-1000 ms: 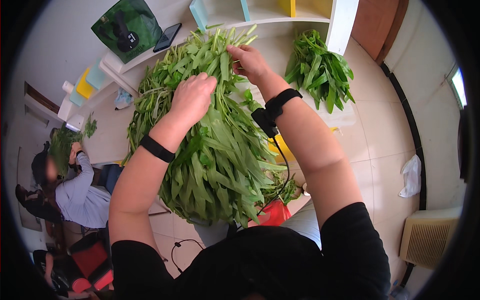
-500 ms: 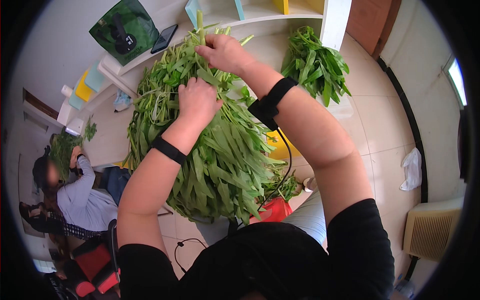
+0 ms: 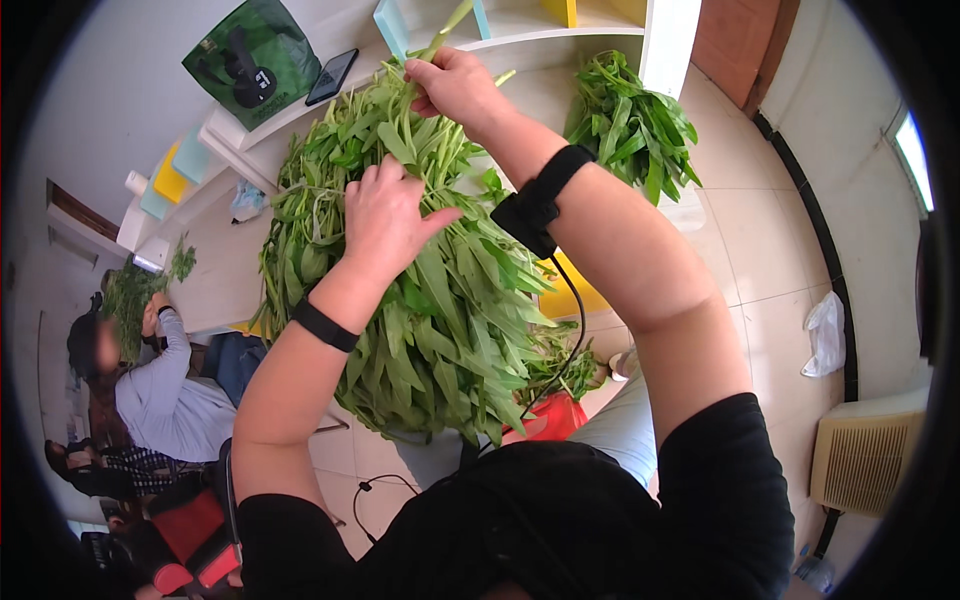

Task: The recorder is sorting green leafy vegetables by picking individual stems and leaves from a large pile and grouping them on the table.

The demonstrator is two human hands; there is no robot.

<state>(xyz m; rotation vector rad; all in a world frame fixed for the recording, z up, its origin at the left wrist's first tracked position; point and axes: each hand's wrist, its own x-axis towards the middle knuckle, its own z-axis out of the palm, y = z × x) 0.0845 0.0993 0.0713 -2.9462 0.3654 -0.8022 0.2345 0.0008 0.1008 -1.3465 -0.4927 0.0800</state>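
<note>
Pinching a stem, right hand reaches out; left hand presses greens, fingers together.

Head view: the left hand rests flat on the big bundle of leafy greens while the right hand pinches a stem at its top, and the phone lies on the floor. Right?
Not quite. In the head view the phone lies on the white shelf, beside the green bag, not on the floor. The left hand and right hand on the bundle of leafy greens are as stated.

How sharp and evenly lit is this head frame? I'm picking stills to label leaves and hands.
Head view: even, soft daylight, no harsh glare; left hand and right hand on the leafy greens look sharp. Fisheye bends the shelf edge and floor tiles; the black rim vignettes the corners.
</note>
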